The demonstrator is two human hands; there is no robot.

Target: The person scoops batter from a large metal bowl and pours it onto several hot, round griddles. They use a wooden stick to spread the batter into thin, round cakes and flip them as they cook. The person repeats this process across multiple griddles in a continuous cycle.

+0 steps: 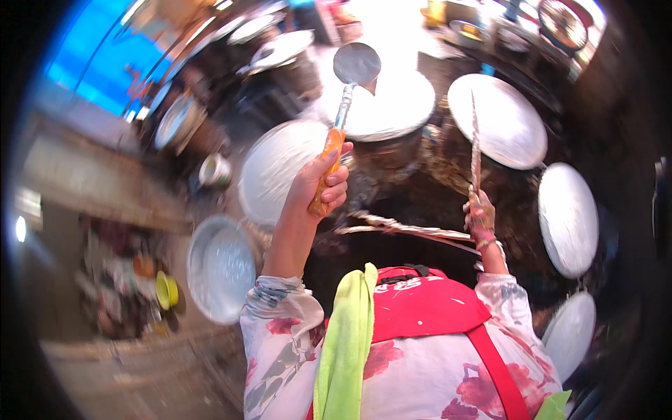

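My left hand (328, 184) is closed around the orange handle of a metal ladle (357, 64). The ladle points away from me, and its bowl overlaps a large, brightly lit round white surface (391, 113). A long, thin, rough-looking stick (475, 152) rises from the grip of my right hand (480, 218). Its tip shows against a tilted round white disc (501, 121). Stains or residue cover the back of that hand. Between my arms and above the apron lie several pale sticks (415, 228) over a dark area. What the round surfaces are made of, I cannot tell.
Another round white surface (283, 168) stands left of centre, with a wide pale basin (220, 270) below it. More white discs (568, 220) curve down the right. A small bucket (215, 170), yellow bowl (167, 290) and fan (563, 25) are farther off.
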